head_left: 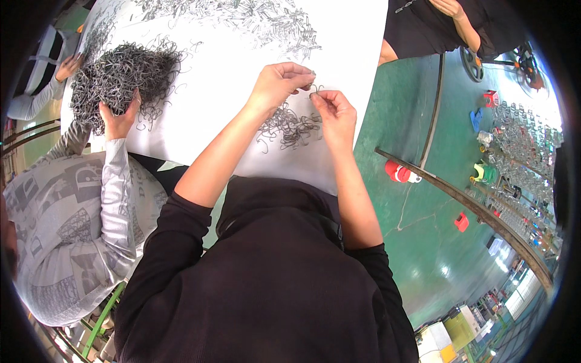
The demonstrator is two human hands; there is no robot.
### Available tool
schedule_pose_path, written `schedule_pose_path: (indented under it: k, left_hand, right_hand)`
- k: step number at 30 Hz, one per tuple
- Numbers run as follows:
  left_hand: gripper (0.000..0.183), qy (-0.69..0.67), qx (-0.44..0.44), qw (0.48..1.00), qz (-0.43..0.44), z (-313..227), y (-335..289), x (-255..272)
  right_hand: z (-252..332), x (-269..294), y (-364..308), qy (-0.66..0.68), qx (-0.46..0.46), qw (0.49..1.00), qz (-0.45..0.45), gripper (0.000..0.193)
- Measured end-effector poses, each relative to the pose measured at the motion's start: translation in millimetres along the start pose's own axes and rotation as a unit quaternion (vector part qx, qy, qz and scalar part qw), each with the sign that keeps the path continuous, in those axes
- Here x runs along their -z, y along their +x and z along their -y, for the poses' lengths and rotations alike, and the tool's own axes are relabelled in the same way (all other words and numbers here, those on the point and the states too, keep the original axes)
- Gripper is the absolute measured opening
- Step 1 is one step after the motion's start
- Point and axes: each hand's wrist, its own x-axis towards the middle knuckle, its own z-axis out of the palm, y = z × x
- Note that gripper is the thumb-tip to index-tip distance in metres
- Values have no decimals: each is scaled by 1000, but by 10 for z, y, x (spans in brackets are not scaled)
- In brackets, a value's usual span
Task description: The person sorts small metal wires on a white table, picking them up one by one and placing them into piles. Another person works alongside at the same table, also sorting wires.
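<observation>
Above a small heap of dark wire hooks (290, 128) on the white tabletop (209, 115), my two hands are close together. My left hand (275, 86) is closed in a pinch, and a tiny dark piece barely shows at its fingertips. My right hand (339, 115) pinches with thumb and forefinger at a thin curved wire hook (319, 88) that stands up between the two hands. Whether the hands hold the same piece cannot be made out.
At the left, a person in a grey patterned sweater (85, 224) has their hands on a big pile of wire hooks (124, 72). Flat metal clips (272, 27) lie scattered at the far side. Another person in black (423, 27) is beyond the table's right edge.
</observation>
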Motion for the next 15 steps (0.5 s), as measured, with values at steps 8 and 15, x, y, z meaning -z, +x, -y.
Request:
schedule_pose_path:
  k: [8, 15]
  left_hand:
    - [21, -2, -68, 996, -51, -29, -167, 64]
    - [13, 27, -183, 976, -115, 66, -262, 262]
  right_hand:
    - [176, -177, -53, -78, 69, 994, -22, 15]
    - [89, -318, -103, -192, 166, 967, 7, 17]
